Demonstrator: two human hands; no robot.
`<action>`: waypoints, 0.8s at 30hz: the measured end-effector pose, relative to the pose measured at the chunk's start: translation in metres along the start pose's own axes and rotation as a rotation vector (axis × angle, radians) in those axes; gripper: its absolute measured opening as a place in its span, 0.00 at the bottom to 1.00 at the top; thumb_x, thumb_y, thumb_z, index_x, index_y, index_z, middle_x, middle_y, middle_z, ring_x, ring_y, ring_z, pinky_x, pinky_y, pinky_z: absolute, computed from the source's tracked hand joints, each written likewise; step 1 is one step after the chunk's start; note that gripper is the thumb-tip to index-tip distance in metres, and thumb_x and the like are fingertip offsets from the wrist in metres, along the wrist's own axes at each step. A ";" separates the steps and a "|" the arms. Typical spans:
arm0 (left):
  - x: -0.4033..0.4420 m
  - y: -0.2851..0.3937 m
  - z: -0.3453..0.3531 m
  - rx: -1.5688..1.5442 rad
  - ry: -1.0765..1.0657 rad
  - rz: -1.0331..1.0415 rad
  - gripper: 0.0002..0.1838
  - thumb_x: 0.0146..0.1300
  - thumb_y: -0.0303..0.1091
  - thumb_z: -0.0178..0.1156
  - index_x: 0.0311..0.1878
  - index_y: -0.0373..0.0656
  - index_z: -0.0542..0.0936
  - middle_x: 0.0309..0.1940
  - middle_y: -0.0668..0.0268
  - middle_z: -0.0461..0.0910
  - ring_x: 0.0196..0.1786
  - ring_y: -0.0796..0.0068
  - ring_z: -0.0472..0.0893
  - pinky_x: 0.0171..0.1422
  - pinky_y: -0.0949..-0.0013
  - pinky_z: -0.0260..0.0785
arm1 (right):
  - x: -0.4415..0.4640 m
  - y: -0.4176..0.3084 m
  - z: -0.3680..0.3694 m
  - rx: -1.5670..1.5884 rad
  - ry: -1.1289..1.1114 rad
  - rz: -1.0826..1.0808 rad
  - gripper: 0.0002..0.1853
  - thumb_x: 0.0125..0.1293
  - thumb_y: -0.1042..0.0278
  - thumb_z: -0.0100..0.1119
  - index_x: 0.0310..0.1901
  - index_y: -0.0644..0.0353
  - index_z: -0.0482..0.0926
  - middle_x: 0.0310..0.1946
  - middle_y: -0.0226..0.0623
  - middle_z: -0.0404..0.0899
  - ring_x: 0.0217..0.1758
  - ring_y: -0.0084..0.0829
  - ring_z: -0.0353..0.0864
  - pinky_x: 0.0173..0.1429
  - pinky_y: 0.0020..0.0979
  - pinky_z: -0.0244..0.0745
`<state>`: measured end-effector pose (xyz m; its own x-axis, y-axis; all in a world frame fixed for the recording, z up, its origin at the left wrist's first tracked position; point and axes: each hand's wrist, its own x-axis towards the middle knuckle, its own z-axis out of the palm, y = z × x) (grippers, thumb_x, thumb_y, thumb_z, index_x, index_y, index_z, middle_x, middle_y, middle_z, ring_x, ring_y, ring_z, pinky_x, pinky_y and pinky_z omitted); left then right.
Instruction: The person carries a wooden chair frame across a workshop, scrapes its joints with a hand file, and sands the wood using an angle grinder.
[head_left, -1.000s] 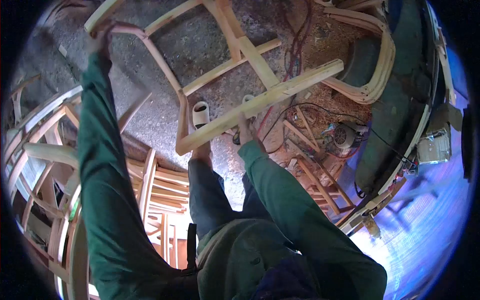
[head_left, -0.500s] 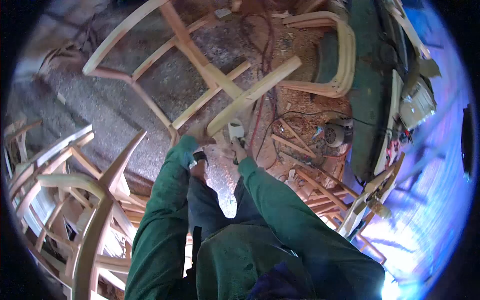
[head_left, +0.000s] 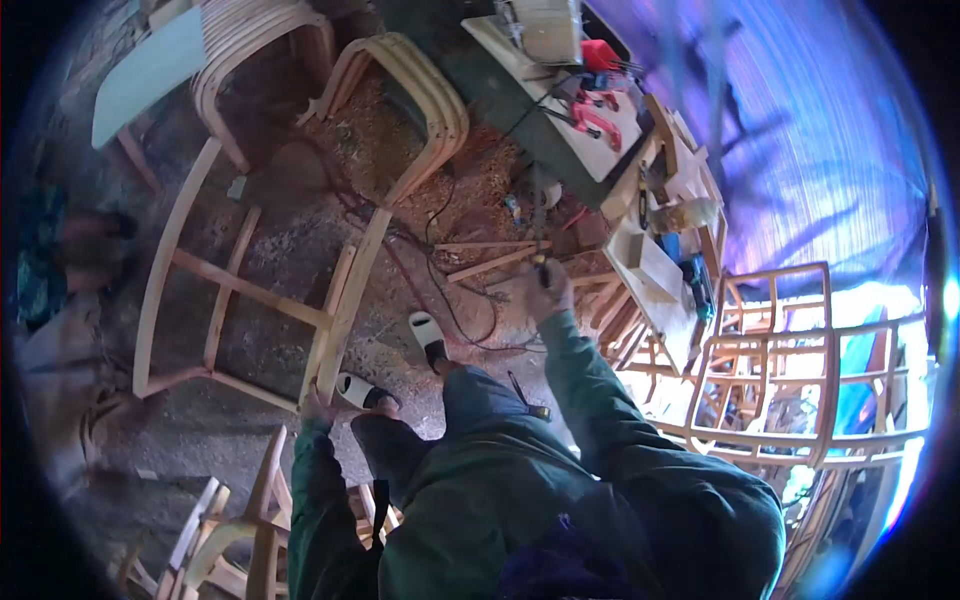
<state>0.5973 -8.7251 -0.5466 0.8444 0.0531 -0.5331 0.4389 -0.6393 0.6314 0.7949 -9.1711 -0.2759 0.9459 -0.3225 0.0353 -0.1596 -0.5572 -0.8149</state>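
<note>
My left hand (head_left: 318, 408) is closed round the near end of a pale wooden chair frame (head_left: 345, 300), which stands on the floor to the left with its rails and legs joined. My right hand (head_left: 548, 292) is out to the right, apart from the frame, beside the cluttered workbench. Its fingers wrap round a long thin tool (head_left: 540, 225) with a dark and yellowish handle and a narrow shaft pointing away from me. Blur hides the tool's exact kind.
Bundled curved wooden parts (head_left: 440, 105) rest on sawdust ahead. On the workbench (head_left: 655, 265) lie red clamps (head_left: 597, 115) and a power drill (head_left: 700, 285). More chair frames (head_left: 830, 370) stand right, others (head_left: 260, 500) lower left. Wooden strips (head_left: 490, 262) and a cable (head_left: 430, 240) lie on the floor.
My view has turned right. My right hand has moved away from the chair frame toward the workbench, and the tool now shows in it. My left hand stays on the frame.
</note>
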 end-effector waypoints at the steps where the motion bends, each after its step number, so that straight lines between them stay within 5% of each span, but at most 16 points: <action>1: -0.003 0.000 0.005 0.068 0.076 0.034 0.49 0.43 0.35 0.69 0.71 0.39 0.57 0.50 0.43 0.76 0.54 0.42 0.76 0.57 0.51 0.70 | 0.005 -0.001 -0.019 0.022 0.050 0.037 0.12 0.64 0.61 0.62 0.33 0.61 0.75 0.21 0.26 0.71 0.23 0.19 0.67 0.27 0.28 0.64; 3: -0.002 -0.025 0.026 0.202 0.234 0.101 0.47 0.46 0.36 0.67 0.71 0.41 0.56 0.46 0.42 0.77 0.49 0.37 0.77 0.53 0.46 0.70 | 0.014 0.002 -0.055 0.074 0.145 0.108 0.13 0.63 0.59 0.62 0.32 0.61 0.74 0.21 0.30 0.70 0.26 0.22 0.67 0.31 0.30 0.66; 9: -0.014 0.010 0.008 0.213 0.072 -0.231 0.45 0.47 0.44 0.66 0.67 0.35 0.60 0.51 0.39 0.75 0.54 0.37 0.75 0.59 0.47 0.68 | 0.000 0.016 -0.165 -0.195 0.222 -0.023 0.12 0.63 0.59 0.63 0.35 0.61 0.77 0.21 0.36 0.73 0.24 0.27 0.68 0.30 0.31 0.67; 12: -0.012 0.036 0.011 0.174 0.155 -0.196 0.45 0.47 0.49 0.67 0.65 0.32 0.64 0.51 0.38 0.76 0.55 0.40 0.76 0.60 0.48 0.69 | -0.012 0.043 -0.228 -0.341 0.187 0.069 0.12 0.61 0.59 0.64 0.39 0.60 0.79 0.27 0.40 0.79 0.27 0.33 0.78 0.33 0.33 0.72; 16: 0.028 0.000 0.074 0.356 0.067 -0.264 0.33 0.49 0.51 0.68 0.52 0.34 0.76 0.43 0.47 0.81 0.49 0.49 0.81 0.56 0.49 0.72 | -0.023 0.067 -0.285 -0.431 0.186 0.105 0.12 0.59 0.61 0.65 0.40 0.58 0.81 0.33 0.44 0.82 0.36 0.41 0.83 0.41 0.35 0.77; 19: 0.057 0.036 0.096 -0.535 -0.512 -0.122 0.14 0.58 0.36 0.66 0.45 0.40 0.80 0.38 0.67 0.81 0.43 0.71 0.79 0.44 0.58 0.73 | -0.024 0.091 -0.314 -0.468 0.244 0.054 0.12 0.58 0.65 0.65 0.41 0.60 0.80 0.33 0.45 0.82 0.36 0.45 0.82 0.41 0.39 0.77; 23: 0.038 0.145 0.132 -0.207 -0.492 0.436 0.19 0.58 0.40 0.64 0.51 0.45 0.77 0.43 0.65 0.81 0.47 0.69 0.80 0.48 0.62 0.75 | -0.016 0.104 -0.352 -0.530 0.181 0.014 0.15 0.56 0.65 0.67 0.43 0.63 0.79 0.36 0.46 0.81 0.39 0.45 0.81 0.45 0.39 0.75; 24: 0.037 0.163 0.141 -0.219 -0.493 0.364 0.20 0.58 0.39 0.65 0.53 0.44 0.77 0.44 0.65 0.81 0.47 0.68 0.80 0.49 0.62 0.75 | -0.014 0.108 -0.361 -0.575 0.171 -0.049 0.15 0.55 0.66 0.67 0.42 0.63 0.79 0.37 0.46 0.81 0.40 0.46 0.80 0.46 0.40 0.75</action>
<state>0.6566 -8.9357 -0.5433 0.7339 -0.5287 -0.4264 0.2475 -0.3765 0.8928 0.6627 -9.5031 -0.1559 0.9047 -0.3781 0.1965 -0.2895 -0.8837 -0.3677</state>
